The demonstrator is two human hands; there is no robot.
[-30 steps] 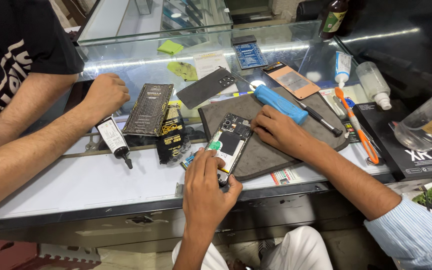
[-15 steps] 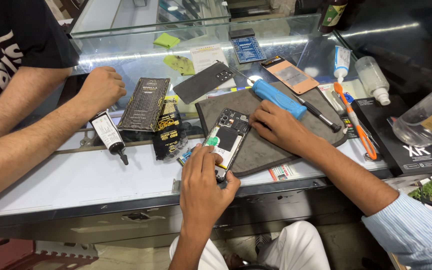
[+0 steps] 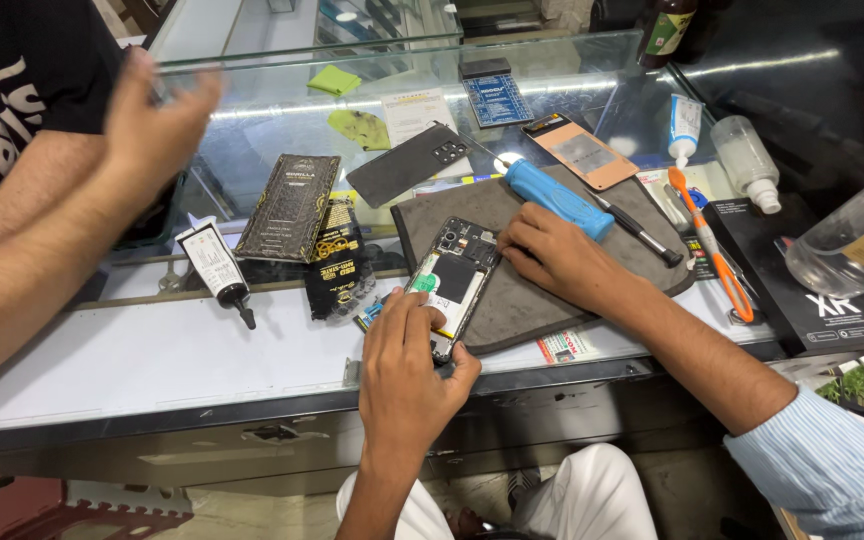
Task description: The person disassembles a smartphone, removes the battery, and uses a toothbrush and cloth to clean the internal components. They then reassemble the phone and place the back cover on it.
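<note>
I see 1 open phone on 1 mat | left hand gripping phone's lower end | right hand flat, holding nothing, fingertips at phone's edge | 1 blue screwdriver beside.

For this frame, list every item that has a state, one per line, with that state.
Phone: back cover off, insides exposed, lying on the grey mat.
Left hand: gripping the phone's lower end.
Right hand: resting on the mat, fingertips at the phone's upper edge.
Blue-handled screwdriver: lying unheld.
Glue bottle: capped, lying down.
</note>
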